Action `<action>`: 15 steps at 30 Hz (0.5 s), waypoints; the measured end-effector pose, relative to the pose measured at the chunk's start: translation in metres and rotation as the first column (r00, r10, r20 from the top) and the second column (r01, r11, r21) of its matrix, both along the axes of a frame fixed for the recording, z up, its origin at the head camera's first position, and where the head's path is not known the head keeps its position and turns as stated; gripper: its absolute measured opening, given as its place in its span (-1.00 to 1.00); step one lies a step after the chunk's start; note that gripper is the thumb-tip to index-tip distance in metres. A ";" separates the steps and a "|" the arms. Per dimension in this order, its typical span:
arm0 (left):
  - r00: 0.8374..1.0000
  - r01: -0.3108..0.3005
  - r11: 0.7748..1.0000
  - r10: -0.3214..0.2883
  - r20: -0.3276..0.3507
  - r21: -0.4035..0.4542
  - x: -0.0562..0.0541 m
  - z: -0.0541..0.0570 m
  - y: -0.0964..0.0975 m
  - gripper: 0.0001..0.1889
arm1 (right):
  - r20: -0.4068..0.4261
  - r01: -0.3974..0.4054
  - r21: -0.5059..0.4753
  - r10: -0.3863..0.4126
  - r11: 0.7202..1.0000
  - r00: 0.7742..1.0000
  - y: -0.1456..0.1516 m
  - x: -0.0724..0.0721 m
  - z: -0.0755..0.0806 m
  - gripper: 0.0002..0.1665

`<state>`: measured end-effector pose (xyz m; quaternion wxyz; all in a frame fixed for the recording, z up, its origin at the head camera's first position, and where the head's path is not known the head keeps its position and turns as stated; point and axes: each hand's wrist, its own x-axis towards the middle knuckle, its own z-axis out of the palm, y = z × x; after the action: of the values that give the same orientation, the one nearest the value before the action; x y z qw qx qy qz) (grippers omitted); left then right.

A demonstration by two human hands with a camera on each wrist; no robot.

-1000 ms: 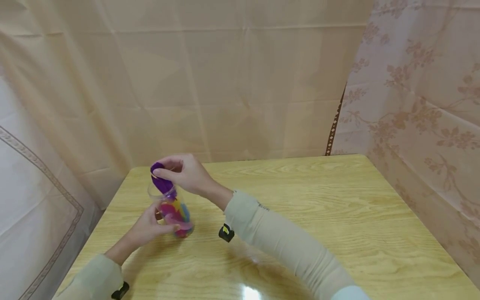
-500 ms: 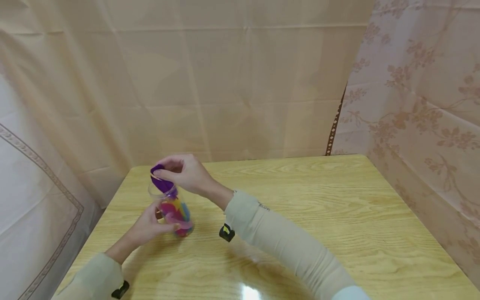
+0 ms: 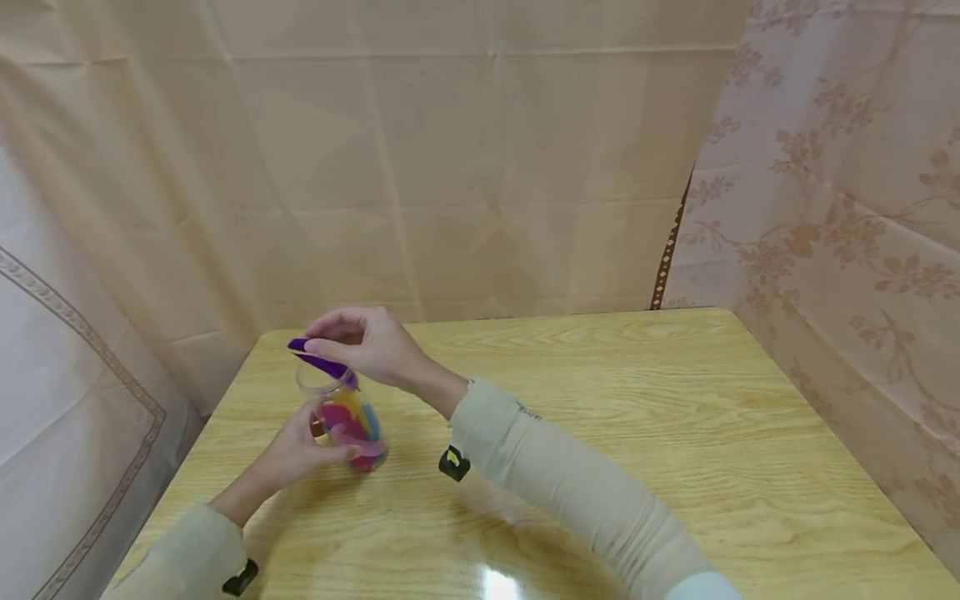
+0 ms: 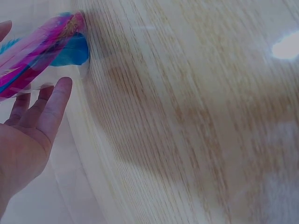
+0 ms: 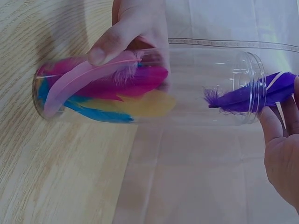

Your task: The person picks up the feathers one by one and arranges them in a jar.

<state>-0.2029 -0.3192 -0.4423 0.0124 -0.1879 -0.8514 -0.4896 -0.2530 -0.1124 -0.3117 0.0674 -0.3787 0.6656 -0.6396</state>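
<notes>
A tall clear plastic jar point(image 5: 196, 70) stands on the table's left part, with pink, magenta, yellow and blue feathers point(image 5: 107, 86) inside. My left hand point(image 3: 300, 450) grips its side, thumb across the front; in the left wrist view the left hand point(image 4: 32, 126) curves round the jar's lower part. Over the open mouth, my right hand point(image 3: 375, 346) pinches a purple feather point(image 3: 322, 360) between thumb and fingers. The right wrist view shows the purple feather point(image 5: 243, 95) slanting through the threaded rim, its fluffy quill end inside the jar, above the other feathers. Part of the right hand point(image 5: 282, 154) is cut off there.
The wood-grain table point(image 3: 600, 417) extends to the right of the jar. A beige curtain point(image 3: 480, 167) hangs behind it, a flowered cloth point(image 3: 847, 208) on the right and a white cloth point(image 3: 67, 400) on the left. Black wrist cameras sit beneath both sleeves.
The purple feather's upper end has tipped down and to the left, so it lies flatter over the jar mouth. My right hand has shifted only slightly; my left hand and the jar hold still.
</notes>
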 end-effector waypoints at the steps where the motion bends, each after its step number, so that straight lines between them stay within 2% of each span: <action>1: 1.000 -0.003 1.000 0.003 0.001 -0.003 0.000 0.000 0.000 -0.10 | -0.002 0.001 0.001 -0.001 1.000 1.000 0.000 0.000 0.000 -0.83; 8: 0.999 -0.033 0.998 0.035 0.023 -0.045 0.003 0.003 0.000 -0.10 | -0.011 0.015 0.015 -0.015 1.000 1.000 0.000 0.003 0.003 -0.78; 12: 0.999 -0.036 0.999 0.037 0.016 -0.033 0.003 0.002 -0.001 -0.11 | -0.010 0.016 0.014 -0.016 1.000 1.000 -0.001 0.005 0.005 -0.72; 15: 0.999 -0.031 0.999 0.031 0.012 -0.019 0.003 0.001 -0.001 -0.12 | 0.021 0.016 -0.028 -0.015 0.999 1.000 0.000 0.006 0.005 -0.72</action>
<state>-0.1999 -0.3202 -0.4417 0.0133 -0.1718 -0.8587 -0.4826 -0.2469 -0.1125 -0.3063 0.0641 -0.3676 0.6589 -0.6532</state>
